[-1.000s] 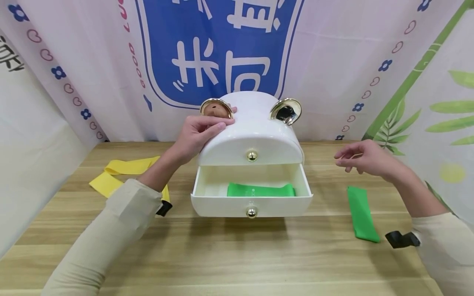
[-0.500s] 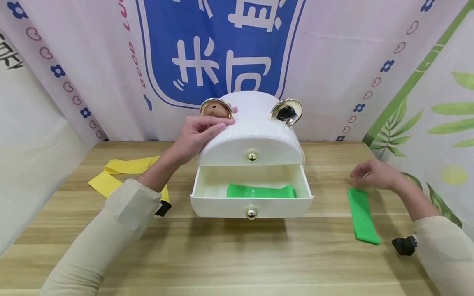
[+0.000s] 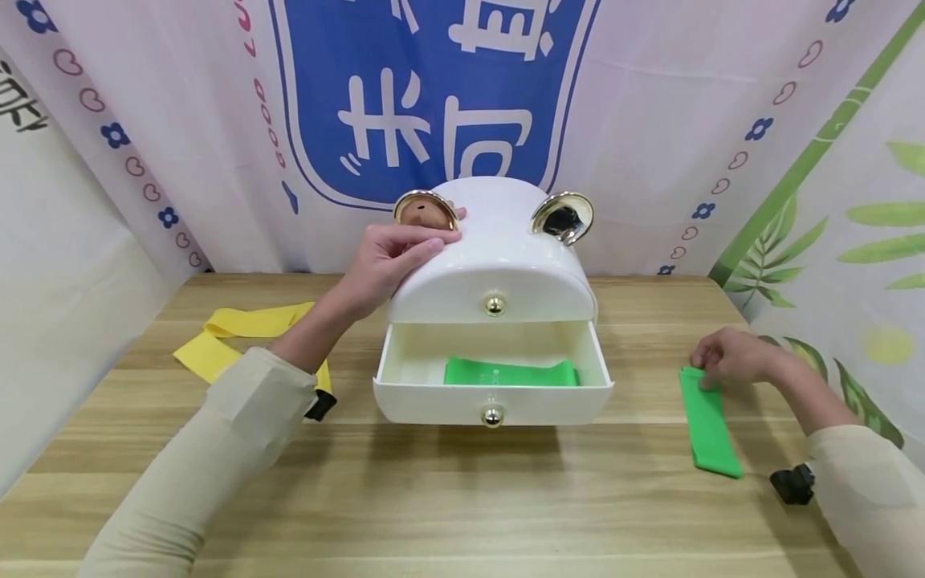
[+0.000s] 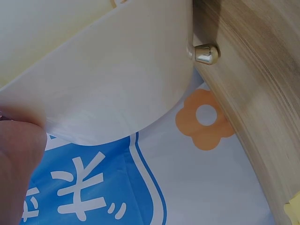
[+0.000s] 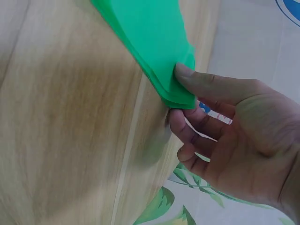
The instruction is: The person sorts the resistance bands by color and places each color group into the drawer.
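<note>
A white drawer box (image 3: pixel 499 249) with gold ear-shaped trims stands on the table, its lower drawer (image 3: pixel 433 404) pulled out. Inside that drawer lies a green resistance band (image 3: pixel 509 374) with small print. My left hand (image 3: pixel 386 261) rests on the box's top left, thumb and fingers stretched along the curve around the left ear (image 3: pixel 425 210); part of the hand is hidden behind the ear. At the right, my right hand (image 3: pixel 737 357) pinches the far end of another flat green resistance band (image 3: pixel 711 425). In the right wrist view, its thumb lies over the layered end, fingers beneath.
A folded yellow band (image 3: pixel 253 323) lies left of the box, partly behind the left forearm. Printed curtains (image 3: pixel 650 120) hang around the wooden table (image 3: pixel 462 506) at the back and sides. The upper drawer, with a gold knob (image 3: pixel 495 305), is closed.
My right hand has come down and forward toward me onto the green band at the right, and now pinches its far end. The left hand and the box stay in place.
</note>
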A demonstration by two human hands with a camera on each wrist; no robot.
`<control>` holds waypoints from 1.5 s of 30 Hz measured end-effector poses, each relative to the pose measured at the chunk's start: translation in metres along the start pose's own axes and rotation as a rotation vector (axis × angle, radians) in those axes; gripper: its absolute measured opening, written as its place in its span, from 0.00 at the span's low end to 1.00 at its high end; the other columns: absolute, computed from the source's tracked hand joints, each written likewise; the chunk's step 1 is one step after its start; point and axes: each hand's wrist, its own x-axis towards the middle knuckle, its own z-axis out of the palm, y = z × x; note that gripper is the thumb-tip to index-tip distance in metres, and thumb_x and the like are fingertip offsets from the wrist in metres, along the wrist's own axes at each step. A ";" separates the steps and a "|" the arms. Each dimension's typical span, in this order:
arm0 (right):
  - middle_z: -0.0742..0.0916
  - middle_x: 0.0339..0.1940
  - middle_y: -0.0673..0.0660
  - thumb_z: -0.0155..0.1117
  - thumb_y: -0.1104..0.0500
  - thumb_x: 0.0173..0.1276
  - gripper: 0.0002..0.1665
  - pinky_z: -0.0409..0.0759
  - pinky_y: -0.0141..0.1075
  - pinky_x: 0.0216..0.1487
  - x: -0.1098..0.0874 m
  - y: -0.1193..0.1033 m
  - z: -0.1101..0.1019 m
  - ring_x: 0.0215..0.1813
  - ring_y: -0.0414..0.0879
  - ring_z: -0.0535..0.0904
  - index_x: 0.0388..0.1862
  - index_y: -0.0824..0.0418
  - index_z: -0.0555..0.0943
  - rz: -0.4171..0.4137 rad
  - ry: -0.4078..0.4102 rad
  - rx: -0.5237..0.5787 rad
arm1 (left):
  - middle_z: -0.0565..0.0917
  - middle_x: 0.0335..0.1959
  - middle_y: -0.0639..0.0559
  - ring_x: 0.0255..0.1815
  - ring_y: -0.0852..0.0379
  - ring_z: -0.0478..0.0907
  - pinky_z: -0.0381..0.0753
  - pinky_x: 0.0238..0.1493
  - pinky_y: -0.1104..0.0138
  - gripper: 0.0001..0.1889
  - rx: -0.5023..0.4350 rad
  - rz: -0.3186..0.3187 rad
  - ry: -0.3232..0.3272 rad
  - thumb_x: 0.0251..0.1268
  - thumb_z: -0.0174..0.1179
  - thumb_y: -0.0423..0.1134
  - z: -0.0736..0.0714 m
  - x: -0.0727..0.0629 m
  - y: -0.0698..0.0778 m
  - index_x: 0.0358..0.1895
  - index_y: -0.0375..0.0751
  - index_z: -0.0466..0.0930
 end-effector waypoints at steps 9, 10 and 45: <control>0.81 0.31 0.50 0.71 0.65 0.66 0.05 0.72 0.33 0.32 0.004 -0.015 0.001 0.34 0.43 0.72 0.34 0.65 0.82 -0.065 0.025 0.029 | 0.89 0.52 0.41 0.33 0.55 0.85 0.83 0.28 0.67 0.13 0.007 0.007 -0.002 0.74 0.57 0.28 0.001 0.001 0.001 0.53 0.25 0.85; 0.82 0.33 0.51 0.70 0.65 0.67 0.05 0.74 0.34 0.32 0.005 -0.019 0.002 0.35 0.43 0.73 0.36 0.65 0.81 -0.073 0.028 0.045 | 0.89 0.53 0.40 0.33 0.55 0.85 0.84 0.28 0.67 0.13 0.006 0.007 -0.002 0.74 0.57 0.28 0.001 0.001 0.001 0.53 0.25 0.85; 0.90 0.46 0.66 0.70 0.71 0.67 0.09 0.88 0.39 0.35 -0.013 -0.117 -0.019 0.29 0.49 0.88 0.46 0.72 0.88 -0.326 0.133 0.318 | 0.90 0.52 0.43 0.32 0.54 0.86 0.84 0.28 0.67 0.12 -0.010 0.006 -0.005 0.74 0.57 0.27 0.000 0.001 -0.001 0.54 0.25 0.85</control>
